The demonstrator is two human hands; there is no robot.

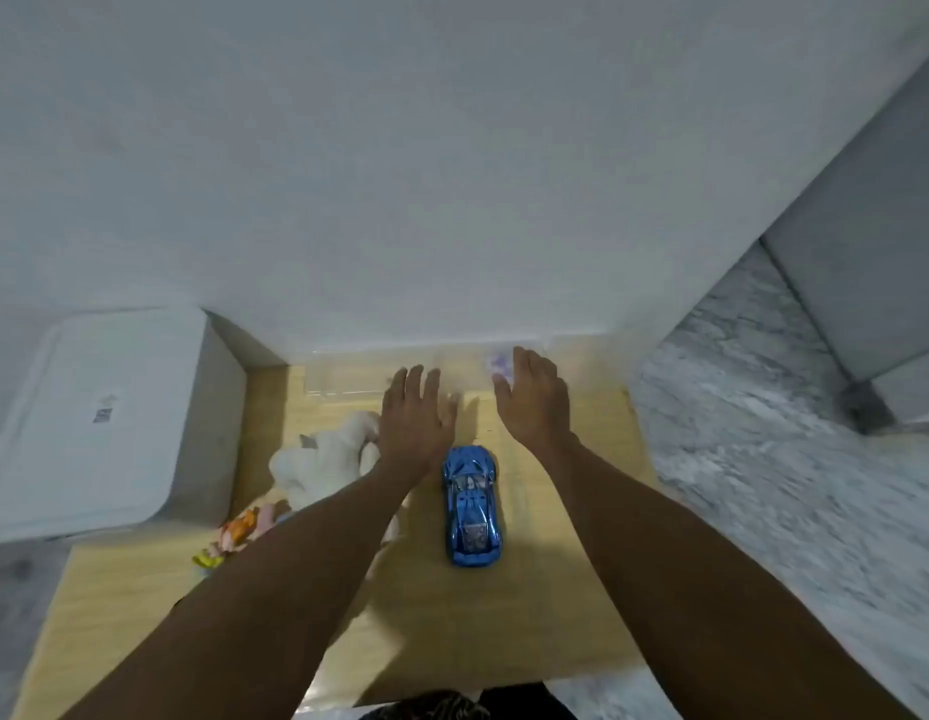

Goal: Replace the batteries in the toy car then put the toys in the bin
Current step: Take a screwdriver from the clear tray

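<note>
toy car (471, 506) between hands, plush (325, 462) left

The room is dim and the colours look flat and bluish-grey. Soft shadows fall on the wooden table (545, 615) beside the blue toy car (472, 506) and under both forearms. The whole view is smeared with motion blur, worst across the marbled floor (763, 459) at the right. Straight edges bend outward toward the corners.
</note>
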